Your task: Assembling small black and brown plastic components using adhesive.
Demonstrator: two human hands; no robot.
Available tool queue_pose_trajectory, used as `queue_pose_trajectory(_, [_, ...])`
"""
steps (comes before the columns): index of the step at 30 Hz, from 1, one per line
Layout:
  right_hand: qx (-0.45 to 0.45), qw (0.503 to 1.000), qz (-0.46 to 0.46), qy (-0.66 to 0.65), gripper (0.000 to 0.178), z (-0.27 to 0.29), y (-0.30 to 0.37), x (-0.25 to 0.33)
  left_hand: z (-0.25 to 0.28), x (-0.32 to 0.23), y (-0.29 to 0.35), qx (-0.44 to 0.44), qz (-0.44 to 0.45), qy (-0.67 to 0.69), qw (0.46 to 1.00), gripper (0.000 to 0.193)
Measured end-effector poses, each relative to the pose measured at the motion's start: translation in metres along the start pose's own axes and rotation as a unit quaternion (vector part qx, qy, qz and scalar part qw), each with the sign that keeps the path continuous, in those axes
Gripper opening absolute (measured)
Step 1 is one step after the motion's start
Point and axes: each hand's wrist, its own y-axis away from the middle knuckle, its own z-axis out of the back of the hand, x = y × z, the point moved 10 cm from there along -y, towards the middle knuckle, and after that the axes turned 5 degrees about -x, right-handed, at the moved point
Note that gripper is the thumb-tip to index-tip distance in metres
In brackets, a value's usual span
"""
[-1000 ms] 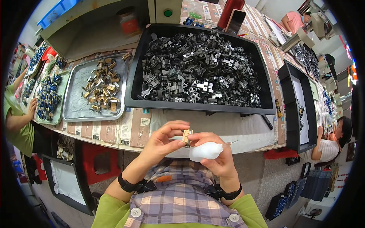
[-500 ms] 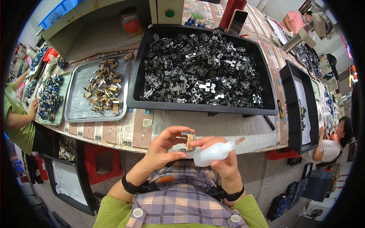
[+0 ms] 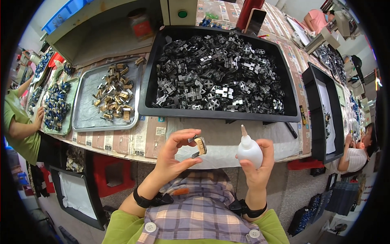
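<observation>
Between the thumb and fingers of my left hand (image 3: 175, 151) is a small tan block with metal clips (image 3: 200, 146), held up over the table's near edge. A white squeeze bottle with a thin nozzle (image 3: 250, 152) is gripped in my right hand (image 3: 260, 166). The bottle stands nearly upright, its tip pointing up and apart from the block. Beyond my left hand, a metal tray (image 3: 105, 127) bears loose tan blocks (image 3: 118, 91) of like kind. A large black tray (image 3: 219, 115) in front of me is heaped with small black and silver metal parts (image 3: 219, 77).
A black pen (image 3: 291, 130) lies right of the white sheet (image 3: 191, 127). Farther right stands a black bin (image 3: 316, 110). A phone (image 3: 255, 21) leans against a red cylinder at the back. Co-workers sit left and right; a red stool (image 3: 113, 173) is below the table.
My right hand has moved right, away from the block, and turned the bottle from tilted to nearly upright. My left hand still holds the block, now turned differently.
</observation>
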Motion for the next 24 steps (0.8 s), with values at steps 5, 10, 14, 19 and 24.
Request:
queue_pose_trajectory(5, [0.036, 0.990, 0.069, 0.118, 0.046, -0.006, 0.002, 0.014, 0.007, -0.002, 0.001, -0.022, -0.012, -0.024, 0.999, 0.054])
queue_pose_trajectory(10, [-0.045, 0.994, 0.093, -0.041, 0.046, 0.004, 0.005, 0.021, 0.005, -0.004, 0.000, -0.024, -0.014, -0.018, 0.999, 0.053])
queue_pose_trajectory(14, [-0.047, 0.986, 0.157, -0.032, 0.046, 0.003, 0.006, 0.030, 0.006, -0.004, 0.001, -0.023, -0.021, -0.021, 0.999, 0.053])
queue_pose_trajectory(19, [-0.026, 0.979, 0.202, 0.002, 0.041, -0.004, 0.011, 0.039, 0.005, -0.003, 0.000, -0.022, -0.019, -0.020, 0.999, 0.053])
queue_pose_trajectory(24, [-0.015, 0.980, 0.199, 0.023, 0.039, -0.007, 0.011, 0.037, 0.006, -0.003, 0.000, -0.022, -0.017, -0.022, 0.999, 0.053])
